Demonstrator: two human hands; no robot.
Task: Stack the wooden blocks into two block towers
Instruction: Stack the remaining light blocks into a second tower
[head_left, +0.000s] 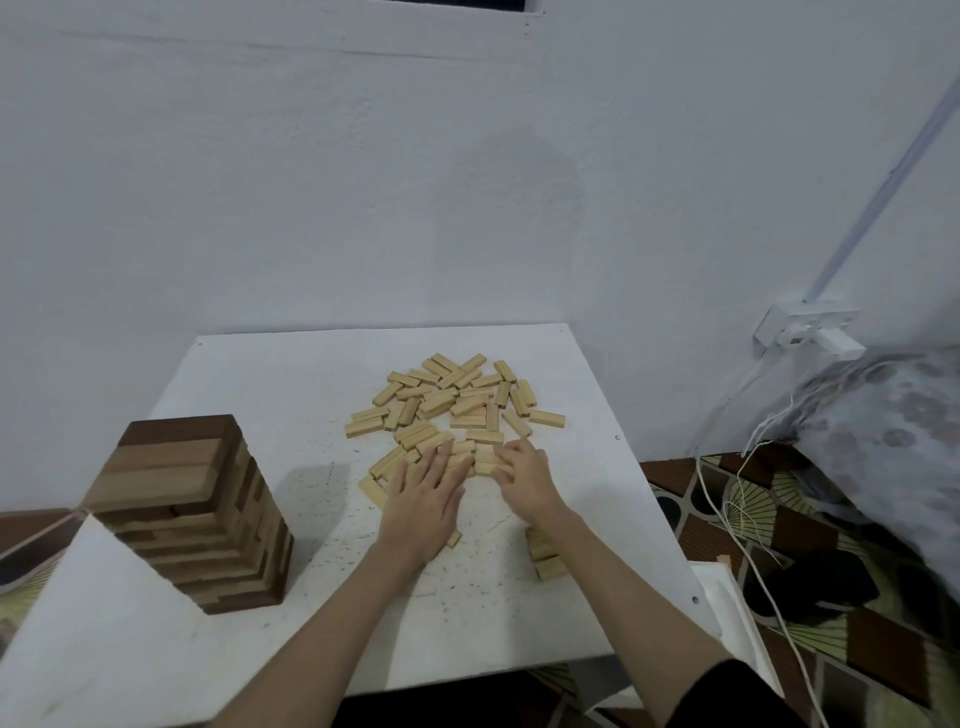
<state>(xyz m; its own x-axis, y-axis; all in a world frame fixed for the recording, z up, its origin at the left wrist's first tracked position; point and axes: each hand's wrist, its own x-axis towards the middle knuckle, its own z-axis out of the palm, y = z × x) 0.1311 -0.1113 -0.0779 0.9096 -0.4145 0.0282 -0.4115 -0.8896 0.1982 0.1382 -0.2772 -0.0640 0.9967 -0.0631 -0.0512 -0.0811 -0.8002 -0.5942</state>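
White table (291, 395) against pale wall (363, 182); left hand (423, 499) flat, right hand (524, 475) curled on pale blocks (452, 400).

Two hands are reaching over the table (260, 395): left hand (423, 499) and right hand (524, 478). One tall dark tower (192, 514) is standing well left of the fingers. One small pale stack (545, 556) is sitting behind the right wrist. Dozens of loose pale blocks (452, 400) are lying under and beyond the fingertips, too many to count exactly.
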